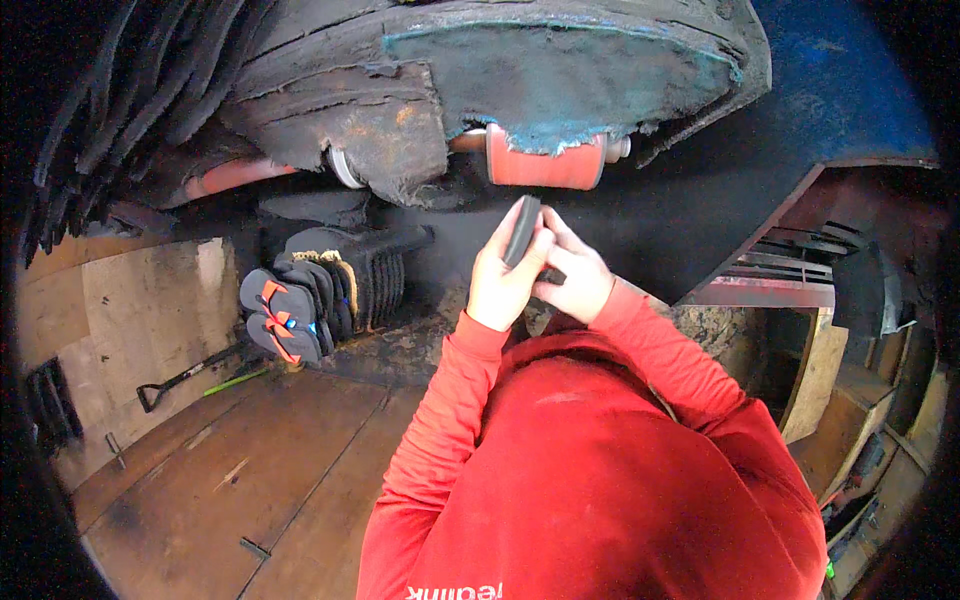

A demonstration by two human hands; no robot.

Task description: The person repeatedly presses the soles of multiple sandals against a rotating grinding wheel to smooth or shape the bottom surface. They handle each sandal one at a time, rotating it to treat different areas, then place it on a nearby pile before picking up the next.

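A dark slab (522, 230) stands tilted between both hands, its top leaning slightly toward one o'clock, where an orange drum (548, 168) sits just beyond its upper end; whether the two touch, I cannot tell. The left hand (497, 288), at seven o'clock from the slab, has its fingers closed around the lower part; the right hand (582, 282), at four o'clock, has its fingers curled narrowly against the slab from the other side. A small dark bit (550, 276) shows by the right fingers, and I cannot tell whether it belongs to the slab. Over the drum at twelve o'clock hangs a ragged, blue-grey cover (580, 90), its torn lower edge meeting the drum's top. Red sleeves run from the hands to a red top (600, 460) at five o'clock. At eight o'clock, well apart, a row of sandals (288, 308) stands on edge, the front ones with orange straps. Beyond them, also toward eight, lie a black handle (170, 384) and a green stick (236, 382) near a wooden wall (150, 300), above the brown floor (300, 450). Dark strips (125, 115) hang at ten o'clock; a wooden box (840, 425) stands at four.
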